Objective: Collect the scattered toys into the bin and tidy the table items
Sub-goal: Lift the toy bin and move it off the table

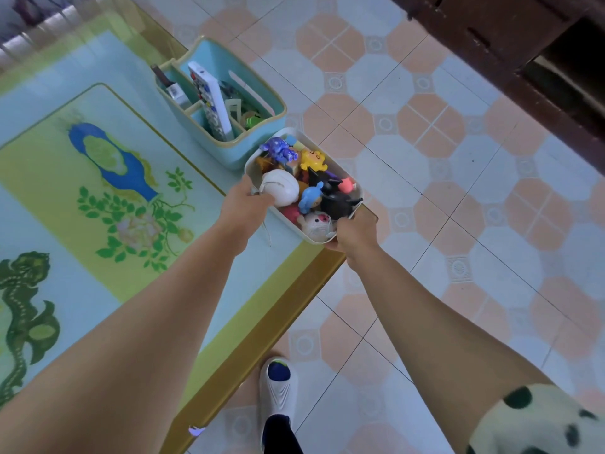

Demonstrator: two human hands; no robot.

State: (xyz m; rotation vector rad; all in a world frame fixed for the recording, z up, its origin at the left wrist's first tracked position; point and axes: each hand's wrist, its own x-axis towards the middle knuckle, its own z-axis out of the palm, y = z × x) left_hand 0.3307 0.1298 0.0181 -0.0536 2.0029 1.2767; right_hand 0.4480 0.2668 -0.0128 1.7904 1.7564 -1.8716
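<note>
Bin [250, 168] overhangs table [288, 267] corner, hands [244, 204] [355, 231] gripping both ends

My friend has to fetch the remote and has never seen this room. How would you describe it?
On the patterned table, near its right edge, a turquoise caddy stands just behind the white toy bin. The remote leans upright inside it. It is long and white with rows of coloured buttons, unlike the dark-handled tool to its left.
</note>
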